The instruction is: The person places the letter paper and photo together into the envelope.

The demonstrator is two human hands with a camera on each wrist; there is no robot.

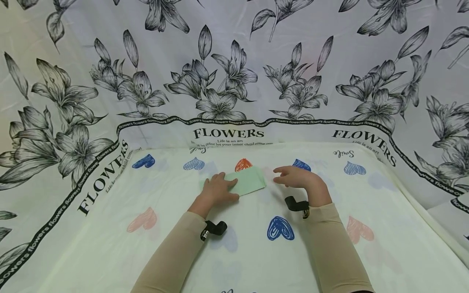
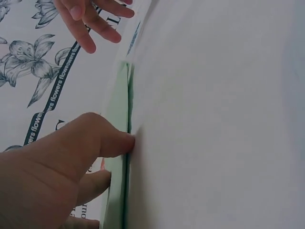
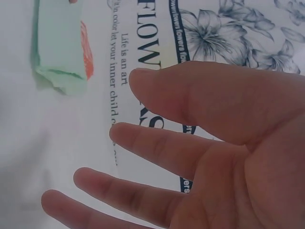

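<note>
A folded pale green sheet lies on the heart-print cloth, its long side running left to right. My left hand rests on its left part with the fingers spread. In the left wrist view the thumb lies along the near edge of the sheet, where folded layers show. My right hand hovers just right of the sheet, apart from it and holding nothing. The right wrist view shows its fingers extended and separated, with the uneven folded end of the sheet at upper left.
A white cloth printed with blue, pink and red hearts covers the work surface. Behind it hangs a flower-print curtain with a black lettered band. Small black wrist cameras sit on both forearms, over beige sleeves.
</note>
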